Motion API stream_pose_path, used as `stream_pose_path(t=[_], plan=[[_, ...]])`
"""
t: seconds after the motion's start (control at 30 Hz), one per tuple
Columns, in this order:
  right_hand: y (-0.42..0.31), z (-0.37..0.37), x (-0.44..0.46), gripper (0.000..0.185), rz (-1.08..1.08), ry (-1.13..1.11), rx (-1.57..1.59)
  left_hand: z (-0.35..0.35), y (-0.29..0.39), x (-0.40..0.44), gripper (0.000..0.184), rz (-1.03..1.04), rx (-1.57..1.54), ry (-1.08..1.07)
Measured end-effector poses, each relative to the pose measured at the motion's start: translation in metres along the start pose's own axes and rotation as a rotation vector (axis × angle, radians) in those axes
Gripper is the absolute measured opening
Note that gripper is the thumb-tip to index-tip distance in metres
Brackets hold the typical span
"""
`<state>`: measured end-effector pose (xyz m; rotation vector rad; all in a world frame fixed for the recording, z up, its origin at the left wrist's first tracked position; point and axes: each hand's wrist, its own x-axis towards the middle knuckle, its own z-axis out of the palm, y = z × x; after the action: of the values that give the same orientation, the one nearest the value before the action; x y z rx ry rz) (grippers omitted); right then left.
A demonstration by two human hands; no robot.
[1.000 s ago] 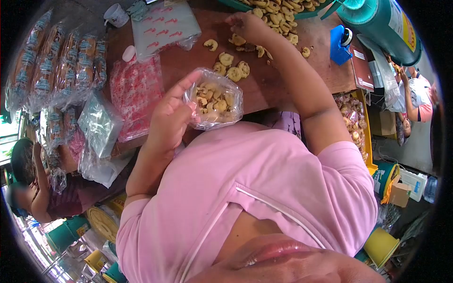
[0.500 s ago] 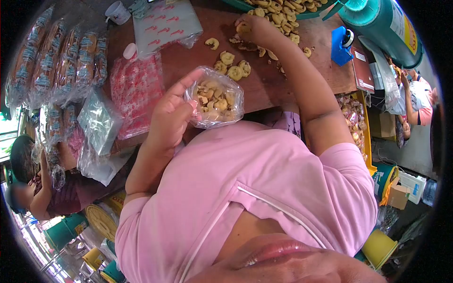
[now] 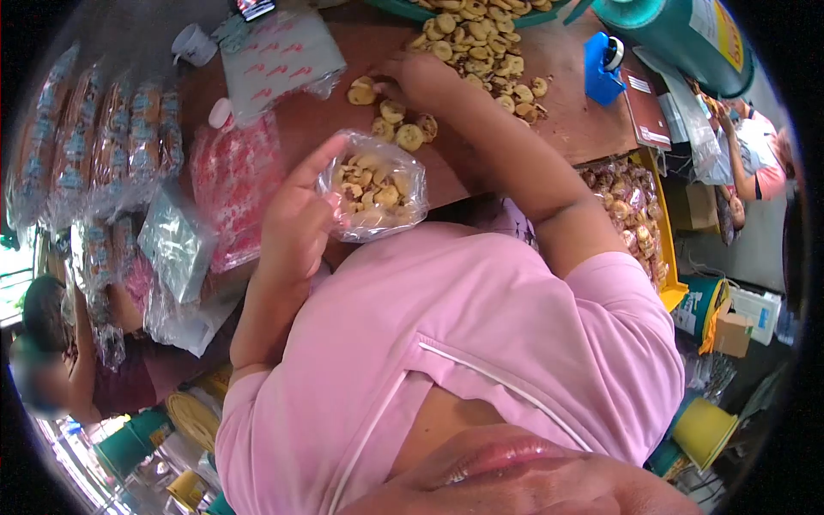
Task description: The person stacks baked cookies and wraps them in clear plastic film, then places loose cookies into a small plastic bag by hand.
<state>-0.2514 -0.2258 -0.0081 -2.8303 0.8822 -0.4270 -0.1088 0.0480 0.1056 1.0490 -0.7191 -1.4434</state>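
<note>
My left hand (image 3: pixel 300 206) grips the rim of a clear plastic bag (image 3: pixel 378 219) partly filled with curled, pale yellow-brown pieces. Above and right of the bag, my right hand (image 3: pixel 412 79) is over the table with its fingertips bent down at a piece (image 3: pixel 362 90); the fingers are partly hidden. Several round pieces (image 3: pixel 409 136) lie between that hand and the bag. A larger heap (image 3: pixel 481 47) spreads from the green basin (image 3: pixel 403 10) at the top, past my right forearm.
Packed bags of rolls (image 3: pixel 103 146) hang at the left, near a red-printed plastic stack (image 3: pixel 236 184) and printed bags (image 3: pixel 279 60). A white cup (image 3: pixel 196 45) stands at upper left. A blue tape dispenser (image 3: pixel 603 69) and yellow crate (image 3: pixel 672 287) are right. Other people are at both sides.
My right hand has moved left from the heap's edge to the small group of pieces. My left hand still holds the bag. The whole view has shifted slightly.
</note>
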Motion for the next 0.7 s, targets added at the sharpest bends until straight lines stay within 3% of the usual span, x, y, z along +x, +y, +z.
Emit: stream_pose_path(t=[0.07, 0.1, 0.3, 0.4, 0.43, 0.53, 0.7], plan=[[-0.003, -0.007, -0.019, 0.029, -0.003, 0.099, -0.118, -0.001, 0.0, -0.001, 0.062, 0.009, -0.017, 0.008], [0.009, -0.005, -0.032, 0.027, -0.055, 0.166, 0.006, -0.003, -0.002, -0.002, 0.062, 0.012, -0.007, 0.007], [0.062, -0.041, -0.074, 0.026, -0.053, -0.091, 0.208, 0.0, 0.009, -0.007, 0.062, -0.004, 0.01, -0.076], [0.063, -0.082, -0.08, 0.028, 0.229, -0.121, 0.246, 0.024, 0.015, -0.003, 0.063, -0.038, -0.017, -0.114], [0.07, -0.084, -0.081, 0.036, 0.097, -0.088, 0.237, 0.027, 0.013, 0.002, 0.063, -0.042, -0.047, -0.136], [0.062, -0.068, -0.088, 0.044, 0.097, -0.064, 0.045, 0.026, 0.011, 0.012, 0.063, -0.057, -0.139, -0.24], [0.064, -0.036, -0.085, 0.05, -0.195, 0.012, -0.184, 0.045, 0.009, 0.016, 0.062, -0.136, -0.149, -0.255]])
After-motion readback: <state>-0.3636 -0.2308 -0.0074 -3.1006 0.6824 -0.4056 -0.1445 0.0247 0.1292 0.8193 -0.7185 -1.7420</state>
